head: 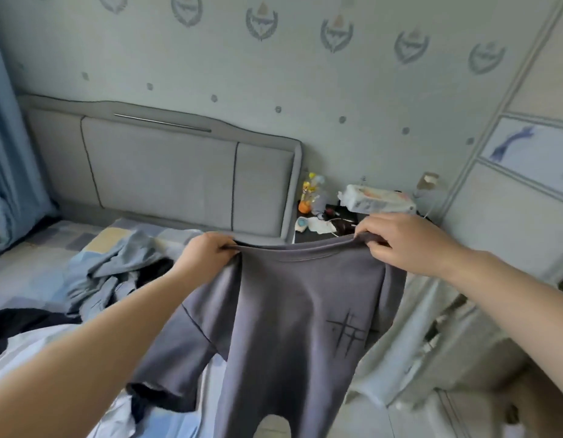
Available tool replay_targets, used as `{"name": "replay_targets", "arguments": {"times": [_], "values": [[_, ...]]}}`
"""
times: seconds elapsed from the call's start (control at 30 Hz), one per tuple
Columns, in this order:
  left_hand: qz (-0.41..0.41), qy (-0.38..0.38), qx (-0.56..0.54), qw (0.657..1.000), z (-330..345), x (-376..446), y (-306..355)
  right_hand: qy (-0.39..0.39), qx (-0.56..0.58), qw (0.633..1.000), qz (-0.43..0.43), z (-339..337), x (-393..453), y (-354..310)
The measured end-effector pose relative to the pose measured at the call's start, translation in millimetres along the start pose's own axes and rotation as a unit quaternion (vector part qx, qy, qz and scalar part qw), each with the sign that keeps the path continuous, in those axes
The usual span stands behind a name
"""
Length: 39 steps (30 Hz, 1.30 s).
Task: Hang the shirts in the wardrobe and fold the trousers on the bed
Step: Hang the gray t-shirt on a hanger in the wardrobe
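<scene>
A grey T-shirt [283, 314] with a dark crossed-lines print on the chest hangs in the air in front of me, held up by its shoulders. My left hand [207, 252] grips the left shoulder beside the collar. My right hand [403, 240] pinches the right shoulder. The shirt's lower part drapes down over the bed's edge. More clothes lie on the bed [37, 248] to the left: a light blue-grey garment [116, 267], dark garments [24, 320] and a white one [30, 346]. The wardrobe [526, 191] stands at the right.
A grey padded headboard [166, 172] backs the bed. Between bed and wardrobe, a dark nightstand [343, 226] holds a tissue pack [378, 199], small bottles and cables. A blue curtain [8, 159] hangs at far left. White fabric [416, 336] drapes at lower right.
</scene>
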<state>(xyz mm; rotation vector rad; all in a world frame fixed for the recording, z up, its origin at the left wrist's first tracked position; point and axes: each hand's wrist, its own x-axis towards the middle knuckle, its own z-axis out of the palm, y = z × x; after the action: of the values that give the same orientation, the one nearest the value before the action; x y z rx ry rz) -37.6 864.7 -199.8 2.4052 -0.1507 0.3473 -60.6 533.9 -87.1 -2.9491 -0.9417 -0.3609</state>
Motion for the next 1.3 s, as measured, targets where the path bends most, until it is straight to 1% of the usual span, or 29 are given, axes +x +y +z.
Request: {"name": "replay_targets", "arguments": {"times": [0.07, 0.13, 0.2, 0.23, 0.3, 0.37, 0.47, 0.53, 0.63, 0.7, 0.73, 0.8, 0.9, 0.93, 1.07, 1.2, 1.27, 1.3], "values": [[-0.024, -0.033, -0.037, 0.998, 9.1, 19.3, 28.2, 0.008, -0.045, 0.999, 0.018, -19.7, -24.4, 14.5], [-0.032, -0.070, -0.109, 0.991, 22.6, 37.3, 62.9, 0.018, -0.090, 0.995, 0.035, -40.0, -54.5, 30.2], [-0.048, -0.099, -0.218, 0.970, 31.8, 47.9, 90.1, 0.014, -0.120, 0.991, 0.050, -55.3, -75.6, 40.8], [-0.049, -0.121, -0.275, 0.953, 38.8, 53.3, 106.8, 0.009, -0.135, 0.989, 0.060, -64.3, -89.1, 47.9], [-0.064, -0.175, -0.382, 0.905, 55.4, 62.5, 143.7, 0.003, -0.161, 0.983, 0.085, -81.0, -119.3, 65.9], [-0.080, -0.232, -0.473, 0.846, 74.6, 68.8, 185.1, -0.001, -0.200, 0.974, 0.105, -95.9, -154.1, 86.3], [-0.075, -0.308, -0.562, 0.764, 106.9, 71.0, 253.5, -0.020, -0.249, 0.956, 0.151, -120.2, -208.9, 116.4], [-0.070, -0.332, -0.612, 0.714, 129.8, 67.9, 303.5, -0.027, -0.280, 0.942, 0.182, -136.5, -246.9, 137.2], [-0.086, -0.341, -0.665, 0.659, 159.7, 61.3, 373.1, -0.030, -0.305, 0.927, 0.218, -159.9, -297.1, 163.9], [-0.095, -0.337, -0.689, 0.635, 176.9, 57.4, 415.5, -0.029, -0.320, 0.920, 0.226, -175.6, -325.3, 185.0], [-0.093, -0.332, -0.702, 0.623, 188.4, 56.1, 444.2, -0.032, -0.340, 0.910, 0.236, -188.0, -343.6, 198.7], [-0.079, -0.321, -0.723, 0.607, 206.0, 55.5, 488.7, -0.036, -0.375, 0.893, 0.247, -207.3, -370.3, 223.3], [-0.053, -0.323, -0.744, 0.583, 228.6, 56.6, 546.3, -0.047, -0.410, 0.873, 0.259, -232.8, -403.9, 254.0], [-0.047, -0.325, -0.753, 0.571, 236.0, 57.8, 563.9, -0.052, -0.420, 0.867, 0.265, -240.8, -413.3, 263.7], [-0.026, -0.318, -0.783, 0.534, 257.6, 62.3, 620.1, -0.042, -0.442, 0.845, 0.300, -267.2, -434.4, 296.0], [-0.009, -0.322, -0.808, 0.493, 268.5, 76.9, 664.3, -0.030, -0.471, 0.811, 0.344, -286.9, -437.8, 332.1], [-0.002, -0.320, -0.813, 0.486, 271.9, 88.6, 680.6, -0.033, -0.478, 0.801, 0.360, -297.1, -435.9, 349.0], [0.004, -0.320, -0.812, 0.488, 275.4, 95.7, 688.9, -0.037, -0.482, 0.795, 0.366, -301.3, -434.9, 358.3]]}}
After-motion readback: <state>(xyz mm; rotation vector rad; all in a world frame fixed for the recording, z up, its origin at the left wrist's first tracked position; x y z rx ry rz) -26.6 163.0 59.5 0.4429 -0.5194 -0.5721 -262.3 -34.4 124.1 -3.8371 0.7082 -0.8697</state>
